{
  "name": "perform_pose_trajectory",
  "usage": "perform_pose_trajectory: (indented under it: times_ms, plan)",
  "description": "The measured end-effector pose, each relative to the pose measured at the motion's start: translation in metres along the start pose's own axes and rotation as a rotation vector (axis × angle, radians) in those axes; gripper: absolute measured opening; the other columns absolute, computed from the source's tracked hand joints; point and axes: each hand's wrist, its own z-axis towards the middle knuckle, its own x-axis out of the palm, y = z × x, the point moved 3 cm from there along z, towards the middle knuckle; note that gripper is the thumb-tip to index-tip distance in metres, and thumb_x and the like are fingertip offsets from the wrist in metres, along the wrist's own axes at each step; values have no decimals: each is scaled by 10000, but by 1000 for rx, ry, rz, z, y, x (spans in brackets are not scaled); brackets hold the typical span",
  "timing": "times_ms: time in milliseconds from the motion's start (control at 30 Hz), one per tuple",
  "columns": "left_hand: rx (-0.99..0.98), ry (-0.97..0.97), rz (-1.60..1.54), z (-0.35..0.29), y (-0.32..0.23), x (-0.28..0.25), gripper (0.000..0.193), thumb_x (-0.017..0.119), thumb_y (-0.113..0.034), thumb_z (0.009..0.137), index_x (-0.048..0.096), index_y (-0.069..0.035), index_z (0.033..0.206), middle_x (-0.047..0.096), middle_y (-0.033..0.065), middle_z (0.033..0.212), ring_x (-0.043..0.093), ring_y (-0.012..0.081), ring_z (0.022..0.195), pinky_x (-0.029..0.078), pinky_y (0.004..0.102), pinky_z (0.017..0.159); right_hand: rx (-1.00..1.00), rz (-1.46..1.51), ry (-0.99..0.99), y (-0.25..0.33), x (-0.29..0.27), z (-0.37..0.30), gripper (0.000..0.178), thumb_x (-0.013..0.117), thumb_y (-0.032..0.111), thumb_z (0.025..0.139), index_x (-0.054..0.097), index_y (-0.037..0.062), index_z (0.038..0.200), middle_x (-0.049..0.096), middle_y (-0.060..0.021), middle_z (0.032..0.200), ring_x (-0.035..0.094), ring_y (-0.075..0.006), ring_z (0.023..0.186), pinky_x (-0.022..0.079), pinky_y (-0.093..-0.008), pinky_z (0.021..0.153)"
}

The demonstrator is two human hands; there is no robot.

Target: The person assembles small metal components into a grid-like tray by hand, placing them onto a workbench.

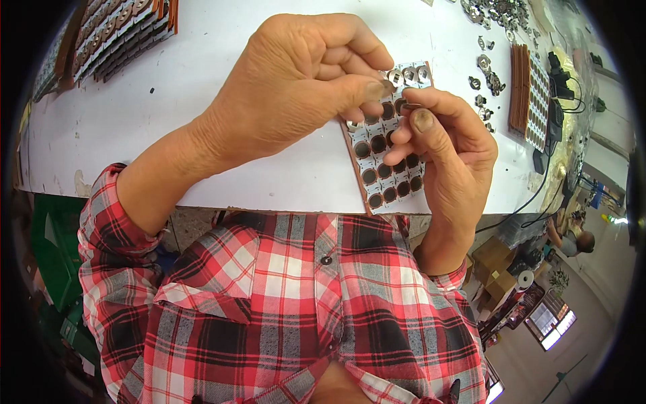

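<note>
Nearest the camera is the plaid shirt point(282, 296) of the wearer, seated or standing against the near edge of the table point(269, 185). The panel point(386, 159) lies flat on the table, in front of the wearer and to the right of centre, its near end by the table edge, both hands above its far part.

Left hand point(289, 87): fingers curled, thumb and forefinger brought almost together over the upper rows; whether anything is gripped between the tips cannot be determined. Right hand point(454, 145): thumb and forefinger closed on a thin piece point(413, 106), seen edge-on; other fingers loosely bent.

Progress: metal clips point(410, 75) occupy the visible places of the far row, and one more shows at the left side lower down. The nearer rows present bare dark discs point(375, 200). Judged on this, the panel is at an early stage, most visible places being unfilled. Places beneath the hands could not be inspected.

Orientation: the panel's long axis runs away from the wearer, far end leaning slightly left; the clipped row is at the far end. Loose clips point(494, 13) lie beyond, to the right.
</note>
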Motion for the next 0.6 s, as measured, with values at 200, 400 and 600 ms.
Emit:
perform_pose_trajectory:
  times_ms: [200, 400, 600]
  plan:
    - [332, 77, 412, 1, -14, -16, 125, 687, 89, 943, 729, 26, 1043, 751, 53, 978, 722, 118, 880, 604, 256, 749, 33, -21, 121, 5, -12, 2, 185, 709, -3, 1008, 748, -61, 1180, 747, -83, 878, 706, -106, 688, 588, -213, 593]
    - [582, 207, 733, -2, -18, -9, 187, 762, 113, 786, 676, -2, 906, 680, 88, 873, 681, 219, 783, 521, 343, 648, 44, -282, 101, 6, -7, 4, 152, 705, -25, 1002, 751, -51, 1145, 738, -26, 856, 624, -22, 639, 489, -158, 529]
    - [746, 157, 814, 0, -13, -3, 217, 780, 92, 732, 652, -2, 880, 649, 95, 855, 666, 282, 776, 517, 370, 639, 40, -328, 144, 2, -5, 7, 131, 721, -29, 993, 736, -45, 1121, 742, -24, 870, 639, -28, 670, 490, -161, 545]
